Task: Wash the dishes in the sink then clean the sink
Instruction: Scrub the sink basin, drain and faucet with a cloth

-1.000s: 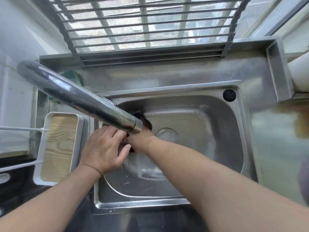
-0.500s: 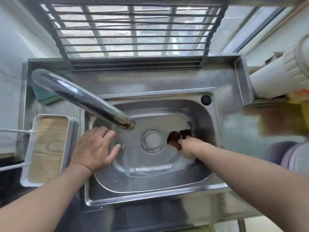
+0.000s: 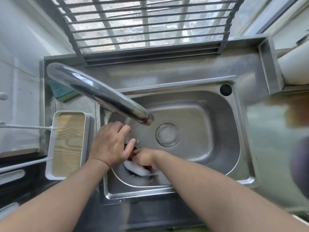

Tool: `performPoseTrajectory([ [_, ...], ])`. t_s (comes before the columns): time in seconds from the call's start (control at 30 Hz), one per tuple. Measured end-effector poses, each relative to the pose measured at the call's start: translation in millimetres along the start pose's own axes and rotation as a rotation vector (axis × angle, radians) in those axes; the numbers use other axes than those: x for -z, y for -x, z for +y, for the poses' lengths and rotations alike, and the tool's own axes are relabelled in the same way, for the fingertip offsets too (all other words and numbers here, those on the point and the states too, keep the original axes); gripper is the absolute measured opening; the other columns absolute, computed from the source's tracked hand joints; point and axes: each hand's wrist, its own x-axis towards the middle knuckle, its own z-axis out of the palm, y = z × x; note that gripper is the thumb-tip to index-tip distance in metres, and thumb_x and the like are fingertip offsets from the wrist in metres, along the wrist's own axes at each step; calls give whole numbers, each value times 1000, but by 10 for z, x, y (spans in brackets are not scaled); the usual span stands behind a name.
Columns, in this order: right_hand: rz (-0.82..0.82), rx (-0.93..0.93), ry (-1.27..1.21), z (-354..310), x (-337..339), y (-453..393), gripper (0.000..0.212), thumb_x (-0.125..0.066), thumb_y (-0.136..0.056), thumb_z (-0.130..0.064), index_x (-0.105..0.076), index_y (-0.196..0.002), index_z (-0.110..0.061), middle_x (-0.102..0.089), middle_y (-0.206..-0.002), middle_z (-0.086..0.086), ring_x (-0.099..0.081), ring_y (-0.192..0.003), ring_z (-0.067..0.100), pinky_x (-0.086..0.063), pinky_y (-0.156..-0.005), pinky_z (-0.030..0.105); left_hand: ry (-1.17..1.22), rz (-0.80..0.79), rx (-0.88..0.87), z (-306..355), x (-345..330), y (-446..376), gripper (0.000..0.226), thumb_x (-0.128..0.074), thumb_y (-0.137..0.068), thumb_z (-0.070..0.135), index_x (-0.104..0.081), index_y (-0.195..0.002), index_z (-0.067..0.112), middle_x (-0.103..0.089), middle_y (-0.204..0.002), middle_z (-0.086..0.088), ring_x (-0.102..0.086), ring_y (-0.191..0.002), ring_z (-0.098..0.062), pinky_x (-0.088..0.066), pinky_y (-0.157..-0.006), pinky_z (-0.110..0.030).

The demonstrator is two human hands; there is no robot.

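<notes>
The steel sink (image 3: pixel 167 192) holds no dishes that I can see. My right hand (image 3: pixel 144 158) is low in the basin's front left corner, its fingers curled round a dark red scrubber (image 3: pixel 132 155) that is mostly hidden. A patch of white foam (image 3: pixel 136 170) lies just under that hand. My left hand (image 3: pixel 110 144) rests on the basin's left wall with fingers fairly straight, its thumb touching the scrubber side. The drain (image 3: pixel 167 134) sits uncovered in the middle.
The faucet spout (image 3: pixel 100 92) arches over the basin from the back left, ending above my left hand. A green sponge (image 3: pixel 61 92) lies behind it. A white tray with a wooden base (image 3: pixel 68 144) stands left of the sink. A wire rack (image 3: pixel 147 30) leans at the window.
My right hand has swept the scrubber from right of the drain to the basin's front left corner, beside my left hand. White foam now shows there. The left hand has barely moved.
</notes>
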Motion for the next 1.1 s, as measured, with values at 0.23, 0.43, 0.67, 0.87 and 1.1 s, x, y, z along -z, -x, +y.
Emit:
performPoseTrajectory([
  [0.23,15,-36,76,-709,762,363,27,-49,-104,-31,-56,-81,-19,-64,-84,1,-64,-79,20,-54,-75,33,4,32,-14,-7,8,9,36,-59,-86,45,-67,-94,11,-60,-88,-11,-57,-77,-37,-47,-68,-46],
  [0.43,792,167,352,-572,1156,62,27,-58,-96,-32,-72,-111,-14,-67,-122,17,-62,-112,36,-44,-79,30,27,41,-26,-15,8,9,35,-61,-86,43,-68,-99,11,-61,-92,-11,-58,-80,-36,-48,-69,-45],
  [0.67,763,338,501,-343,746,-177,58,-63,-94,-34,-45,-147,-22,-38,-149,13,-35,-140,36,-37,-115,44,30,86,-54,5,38,0,37,-60,-85,41,-70,-102,10,-64,-96,-12,-58,-83,-35,-48,-72,-45],
  [0.87,479,400,893,-350,312,-654,42,-57,-93,-37,-51,-131,-22,-53,-128,9,-46,-122,34,-45,-103,52,50,41,-38,-26,11,2,33,-63,-86,41,-69,-101,12,-65,-98,-11,-61,-90,-35,-50,-77,-47],
  [1.1,83,379,923,186,76,-184,6,-61,-91,-16,-64,-96,-13,-69,-100,11,-60,-88,32,-46,-73,34,15,-1,-34,-17,33,-1,37,-64,-84,40,-71,-106,11,-67,-101,-13,-62,-90,-38,-51,-76,-47],
])
